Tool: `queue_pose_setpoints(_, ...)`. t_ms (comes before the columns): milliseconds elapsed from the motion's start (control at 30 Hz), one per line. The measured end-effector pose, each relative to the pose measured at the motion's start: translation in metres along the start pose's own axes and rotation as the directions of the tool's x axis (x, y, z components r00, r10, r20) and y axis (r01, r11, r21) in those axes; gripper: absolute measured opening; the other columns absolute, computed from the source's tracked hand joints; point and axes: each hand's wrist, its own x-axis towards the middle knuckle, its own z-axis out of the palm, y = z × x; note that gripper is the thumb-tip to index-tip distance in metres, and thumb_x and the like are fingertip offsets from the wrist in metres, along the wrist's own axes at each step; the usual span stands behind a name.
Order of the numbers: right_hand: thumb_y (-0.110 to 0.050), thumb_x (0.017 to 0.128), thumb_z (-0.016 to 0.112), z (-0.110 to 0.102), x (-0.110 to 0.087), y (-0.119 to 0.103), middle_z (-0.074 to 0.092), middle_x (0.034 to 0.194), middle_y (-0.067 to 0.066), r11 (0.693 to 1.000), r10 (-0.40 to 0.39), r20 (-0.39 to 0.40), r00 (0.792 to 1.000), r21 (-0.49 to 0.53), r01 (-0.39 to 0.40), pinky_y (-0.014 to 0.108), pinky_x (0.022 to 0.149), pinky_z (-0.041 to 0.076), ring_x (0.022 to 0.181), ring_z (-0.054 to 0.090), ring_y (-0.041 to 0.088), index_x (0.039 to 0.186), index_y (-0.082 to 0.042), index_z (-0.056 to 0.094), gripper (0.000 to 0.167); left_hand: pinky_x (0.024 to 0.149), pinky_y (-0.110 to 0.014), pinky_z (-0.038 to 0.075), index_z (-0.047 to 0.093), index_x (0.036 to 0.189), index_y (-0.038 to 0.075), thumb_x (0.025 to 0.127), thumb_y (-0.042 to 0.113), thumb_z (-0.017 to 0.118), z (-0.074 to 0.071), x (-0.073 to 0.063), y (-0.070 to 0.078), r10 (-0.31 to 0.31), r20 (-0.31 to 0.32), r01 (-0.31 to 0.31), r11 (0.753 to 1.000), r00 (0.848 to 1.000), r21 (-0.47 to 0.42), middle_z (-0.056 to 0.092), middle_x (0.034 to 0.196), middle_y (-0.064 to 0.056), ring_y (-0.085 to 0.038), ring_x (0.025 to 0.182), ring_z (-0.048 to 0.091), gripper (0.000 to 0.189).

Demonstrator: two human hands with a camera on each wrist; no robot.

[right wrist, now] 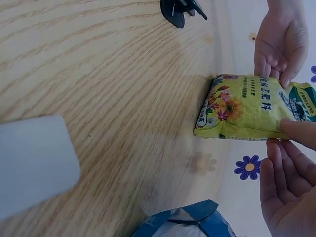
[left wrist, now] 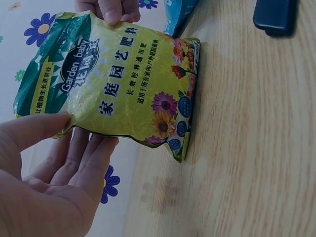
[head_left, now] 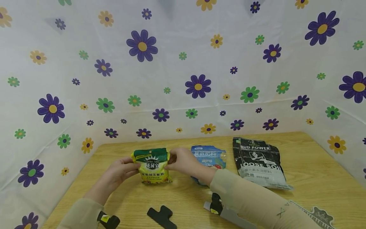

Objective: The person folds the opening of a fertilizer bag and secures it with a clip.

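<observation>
Had the yellow bag (head_left: 154, 173) upright, pinched at its sides by left hand (head_left: 118, 173) and right hand (head_left: 185, 163), not yet released (with black clip (head_left: 162, 217) untouched).

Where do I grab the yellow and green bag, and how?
Probably pinch the bag by both side edges, just below its green top, coming from left and right together. It's upright, printed front towards you, so those edges point sideways, and they look thinner than its puffy middle.
</observation>
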Motion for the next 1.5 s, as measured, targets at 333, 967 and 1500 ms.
queue_pose_setpoints(333, -0.015, 0.091, 0.085, -0.001, -0.001, 0.000, 0.078, 0.089, 0.007, 0.999, 0.017, -0.006, 1.000, 0.034, -0.017, 0.021, 0.065, 0.056, 0.078, 0.070, 0.013, 0.088, -0.008, 0.075, 0.013, 0.099, -0.028, 0.064, 0.059, 0.144, -0.008, 0.103, 0.006, 0.069, -0.001, -0.002, 0.001, 0.005, 0.019, -0.006, 0.999, 1.000, 0.044, 0.077, 0.111, 0.007, -0.006, 0.101, 0.075, 0.045)
queue_pose_setpoints(967, -0.013, 0.093, 0.083, -0.007, 0.003, -0.009, 0.070, 0.080, 0.006, 0.991, 0.055, -0.007, 0.998, 0.120, -0.054, 0.020, 0.059, 0.046, 0.071, 0.059, 0.009, 0.078, -0.008, 0.066, 0.023, 0.097, -0.027, 0.064, 0.054, 0.145, -0.010, 0.105, 0.009, 0.065, -0.002, -0.002, 0.007, 0.009, 0.036, -0.010, 0.999, 0.999, 0.036, 0.077, 0.107, 0.005, -0.008, 0.098, 0.075, 0.046)
queue_pose_setpoints(1500, -0.017, 0.098, 0.078, -0.008, 0.004, -0.010, 0.046, 0.068, -0.003, 0.986, 0.067, -0.011, 0.998, 0.156, -0.065, 0.023, 0.059, 0.031, 0.065, 0.040, 0.012, 0.071, -0.015, 0.046, 0.041, 0.098, -0.028, 0.064, 0.042, 0.153, -0.014, 0.109, 0.015, 0.061, -0.004, -0.001, 0.011, 0.023, 0.073, -0.029, 0.996, 0.997, 0.083, 0.074, 0.113, 0.005, -0.008, 0.103, 0.074, 0.057)
